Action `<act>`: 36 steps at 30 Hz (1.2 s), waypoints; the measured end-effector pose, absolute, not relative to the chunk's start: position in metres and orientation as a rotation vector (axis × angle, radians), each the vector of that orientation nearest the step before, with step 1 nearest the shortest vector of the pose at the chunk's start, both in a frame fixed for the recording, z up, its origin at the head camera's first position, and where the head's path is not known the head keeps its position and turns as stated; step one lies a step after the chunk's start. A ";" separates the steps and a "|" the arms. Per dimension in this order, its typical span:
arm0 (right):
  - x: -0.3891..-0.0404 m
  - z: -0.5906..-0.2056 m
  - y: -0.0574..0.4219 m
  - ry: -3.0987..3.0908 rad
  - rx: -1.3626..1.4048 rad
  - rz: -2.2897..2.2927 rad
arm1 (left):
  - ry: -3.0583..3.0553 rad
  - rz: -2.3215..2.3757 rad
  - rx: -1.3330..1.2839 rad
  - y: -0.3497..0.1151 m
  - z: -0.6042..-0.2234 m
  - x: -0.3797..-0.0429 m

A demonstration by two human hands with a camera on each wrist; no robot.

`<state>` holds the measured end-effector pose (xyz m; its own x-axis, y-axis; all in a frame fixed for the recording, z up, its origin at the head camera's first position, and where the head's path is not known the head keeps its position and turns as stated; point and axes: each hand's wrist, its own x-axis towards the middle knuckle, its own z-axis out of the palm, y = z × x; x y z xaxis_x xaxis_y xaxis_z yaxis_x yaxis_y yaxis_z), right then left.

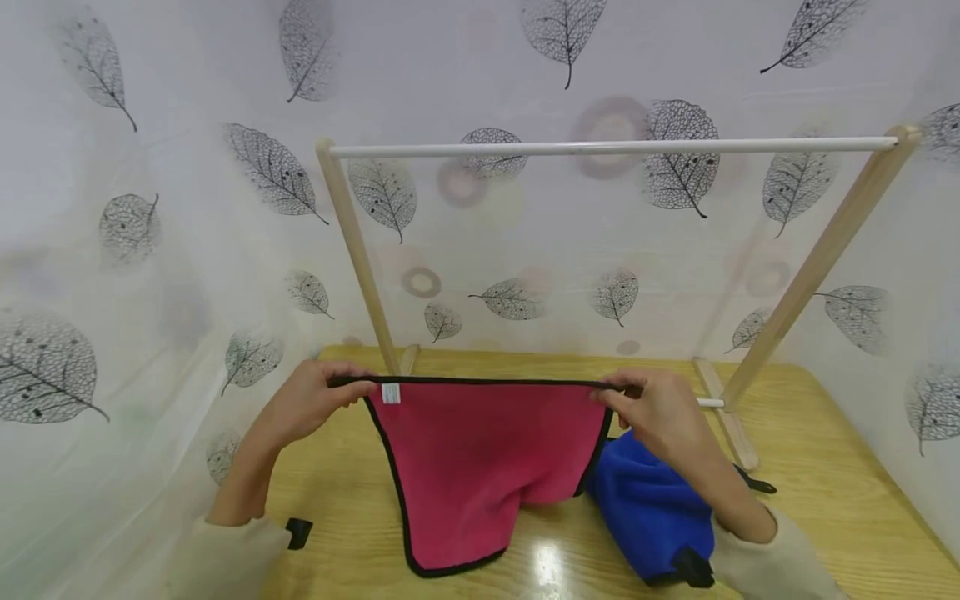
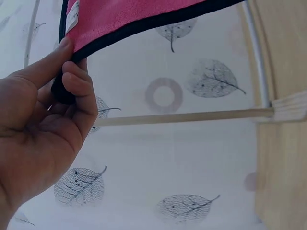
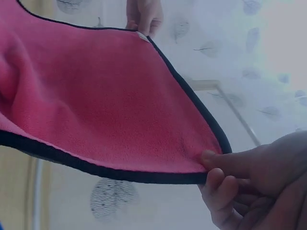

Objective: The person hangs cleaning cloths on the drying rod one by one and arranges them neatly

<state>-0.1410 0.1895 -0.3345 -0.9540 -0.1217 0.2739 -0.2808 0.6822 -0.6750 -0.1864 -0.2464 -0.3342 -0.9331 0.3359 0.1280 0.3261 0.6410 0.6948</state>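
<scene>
A pink towel (image 1: pixel 480 450) with black edging hangs between my two hands, its top edge stretched nearly level. My left hand (image 1: pixel 318 404) pinches the top left corner, close to a small white label (image 1: pixel 391 393). In the left wrist view, the thumb and fingers of the left hand (image 2: pixel 53 105) grip the black-edged corner. The opposite top corner is pinched by my right hand (image 1: pixel 656 412); the right wrist view shows the thumb of the right hand (image 3: pixel 249 182) on the pink side. The towel's lower part falls in folds, one bottom corner drooping lower at left.
Behind the towel stands a wooden rack with a white top rail (image 1: pixel 600 147) and slanted posts (image 1: pixel 813 271). A blue cloth (image 1: pixel 648 500) with dark edging lies crumpled on the wooden table (image 1: pixel 847 500), under the right forearm. Leaf-patterned curtains (image 1: pixel 465 75) enclose the table.
</scene>
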 end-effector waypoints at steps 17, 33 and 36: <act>-0.162 -0.285 0.208 -2.526 0.449 0.971 | 3.053 1.138 0.655 -0.231 -0.276 -0.201; -0.178 -0.263 0.205 -2.552 0.426 0.907 | 3.182 1.119 0.565 -0.227 -0.254 -0.204; -0.179 -0.261 0.205 -2.567 0.402 0.930 | 3.169 1.139 0.549 -0.227 -0.252 -0.206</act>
<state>-0.1794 0.2047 -0.2613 -0.8871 -0.1359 0.4411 -0.3870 0.7400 -0.5502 -0.2056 -0.2273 -0.2520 -0.9129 0.2042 0.3533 0.3824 0.7305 0.5659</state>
